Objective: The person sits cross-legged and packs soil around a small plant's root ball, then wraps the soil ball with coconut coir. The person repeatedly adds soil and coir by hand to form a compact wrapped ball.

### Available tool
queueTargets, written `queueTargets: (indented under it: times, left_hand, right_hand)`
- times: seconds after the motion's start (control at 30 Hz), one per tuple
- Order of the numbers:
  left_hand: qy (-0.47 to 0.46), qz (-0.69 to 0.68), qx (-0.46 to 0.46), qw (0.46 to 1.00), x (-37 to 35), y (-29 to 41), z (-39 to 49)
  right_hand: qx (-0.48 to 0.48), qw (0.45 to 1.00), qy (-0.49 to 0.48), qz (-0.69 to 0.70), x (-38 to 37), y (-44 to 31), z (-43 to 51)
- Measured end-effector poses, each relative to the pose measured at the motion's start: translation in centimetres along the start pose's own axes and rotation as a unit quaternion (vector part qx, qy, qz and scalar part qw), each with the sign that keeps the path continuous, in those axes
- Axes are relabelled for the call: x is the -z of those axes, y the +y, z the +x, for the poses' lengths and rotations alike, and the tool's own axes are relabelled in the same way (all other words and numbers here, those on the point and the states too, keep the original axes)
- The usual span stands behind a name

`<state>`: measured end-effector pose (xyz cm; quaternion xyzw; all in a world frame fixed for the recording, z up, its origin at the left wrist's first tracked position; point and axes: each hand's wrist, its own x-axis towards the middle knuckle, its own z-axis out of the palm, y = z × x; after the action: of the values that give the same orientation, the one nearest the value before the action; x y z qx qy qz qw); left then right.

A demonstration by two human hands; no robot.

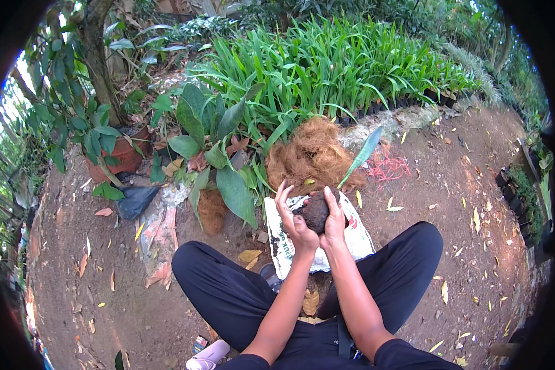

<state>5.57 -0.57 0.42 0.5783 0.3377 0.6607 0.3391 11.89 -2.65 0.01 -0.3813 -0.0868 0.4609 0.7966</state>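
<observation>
Above a white printed plastic sack (284, 256) on the ground, my two hands cup a dark brown ball of soil or fibre (316, 213). My right hand (335, 217) presses on its right side, fingers pointing away from me. My left hand (292, 217) is curved, with its palm at the ball's left side and its fingers raised. One upright green leaf (363, 155), mottled like a snake plant's, rises from the ball's far right edge. Just beyond the sack lies a heap of brown coconut fibre (312, 150). A fibre-wrapped bundle (211, 212) is left of the sack, under broad leaves.
Broad-leaved snake plants (233, 185) stand front left, near a terracotta pot (125, 155). Long-leaved seedlings (333, 69) in black bags spread behind. Red plastic string (388, 166) lies right of the fibre. A pale pink bottle-like object (208, 356) lies beside my left leg.
</observation>
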Motion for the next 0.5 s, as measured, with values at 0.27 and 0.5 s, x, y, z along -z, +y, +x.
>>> queueTargets:
  times: [0.27, 0.5]
  left_hand:
    - [-0.029, -0.063, 0.012, 0.998, 0.7, -2.1, 0.2]
    - [-0.048, -0.154, 0.071, 0.984, 0.1, -3.0, -0.6]
  right_hand:
    - [0.019, 0.993, -0.113, -0.042, 0.6, 1.4, -0.5]
    - [-0.028, 0.993, -0.113, 0.025, 1.5, 1.9, 0.3]
